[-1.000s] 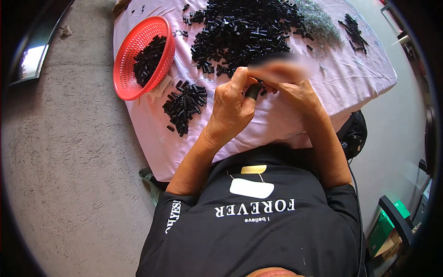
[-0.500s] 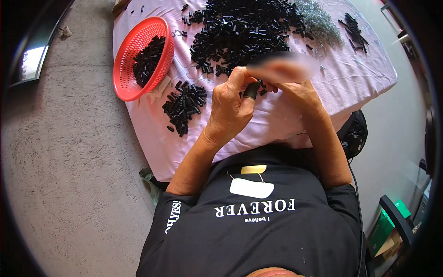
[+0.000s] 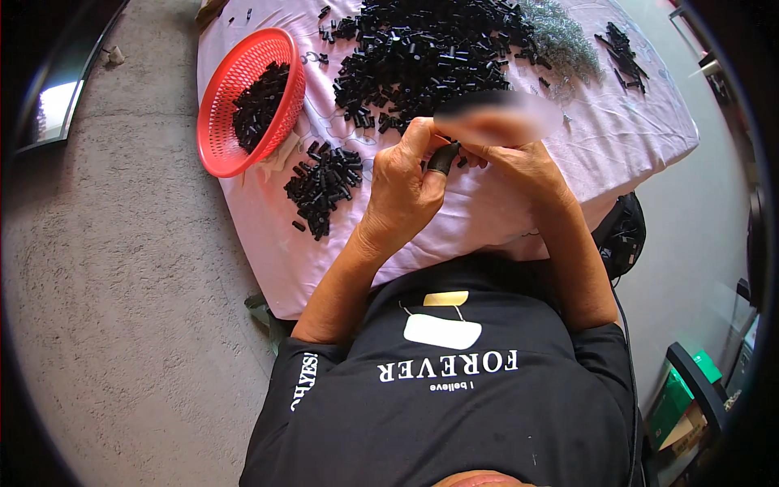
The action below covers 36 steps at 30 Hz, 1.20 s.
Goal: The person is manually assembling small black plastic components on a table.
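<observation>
My left hand (image 3: 406, 178) is closed in a pinch above the near part of the table, with a black cover on its thumb. A small black cylindrical piece (image 3: 456, 145) shows at its fingertips, partly hidden. My right hand (image 3: 526, 166) meets it there with fingers bent and closed; a blurred patch covers part of this hand, so what it grips cannot be made out. Just beyond both hands lies a large heap of black cylindrical pieces (image 3: 422, 61). A smaller pile of such pieces (image 3: 323, 188) sits left of my left hand.
A red plastic basket (image 3: 213, 122), tilted, holds more black pieces at the left. Thin silvery metal pieces (image 3: 560, 40) form a tangled pile at the far right, beside several long black strips (image 3: 623, 57). A pink cloth (image 3: 276, 260) covers the table. A black bag (image 3: 625, 235) is by the right edge.
My hands stay nearly in place. The left thumb and the fingertips of both hands have shifted slightly around the small black piece.
</observation>
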Available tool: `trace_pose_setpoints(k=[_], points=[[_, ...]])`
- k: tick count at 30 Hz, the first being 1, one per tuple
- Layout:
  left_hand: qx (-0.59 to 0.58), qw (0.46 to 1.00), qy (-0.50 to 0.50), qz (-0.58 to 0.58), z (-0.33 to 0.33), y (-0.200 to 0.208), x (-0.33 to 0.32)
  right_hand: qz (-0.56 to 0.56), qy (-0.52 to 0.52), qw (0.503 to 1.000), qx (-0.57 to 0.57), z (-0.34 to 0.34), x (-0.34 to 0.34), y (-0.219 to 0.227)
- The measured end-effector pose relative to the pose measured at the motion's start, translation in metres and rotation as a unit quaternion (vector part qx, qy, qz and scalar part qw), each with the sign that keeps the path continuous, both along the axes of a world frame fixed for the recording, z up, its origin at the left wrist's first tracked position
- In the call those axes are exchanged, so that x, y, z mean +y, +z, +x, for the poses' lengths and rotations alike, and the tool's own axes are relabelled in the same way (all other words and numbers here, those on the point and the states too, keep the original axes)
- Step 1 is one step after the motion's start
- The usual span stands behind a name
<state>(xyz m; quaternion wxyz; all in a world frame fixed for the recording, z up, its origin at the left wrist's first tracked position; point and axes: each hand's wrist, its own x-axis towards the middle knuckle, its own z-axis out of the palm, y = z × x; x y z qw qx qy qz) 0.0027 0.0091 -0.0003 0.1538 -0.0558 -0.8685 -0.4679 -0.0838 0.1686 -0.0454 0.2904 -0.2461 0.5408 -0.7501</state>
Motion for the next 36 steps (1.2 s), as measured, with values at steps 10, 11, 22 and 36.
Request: trace_pose_setpoints(k=[10,11,22,36], points=[[-0.163,0.974,-0.025,0.157,0.002,-0.001,-0.006,-0.018,0.021,1.0,-0.013,-0.002,0.002,0.0],[-0.163,0.974,-0.024,0.157,0.002,-0.002,-0.006,-0.018,0.021,1.0,-0.013,-0.002,0.002,0.0],[-0.097,0.992,0.044,0.062,0.003,-0.005,-0.019,0.0,-0.045,0.999,-0.029,-0.001,0.0,-0.002],[-0.084,0.985,0.065,-0.134,0.012,-0.014,-0.022,0.026,-0.057,0.998,-0.022,-0.001,-0.001,-0.003]])
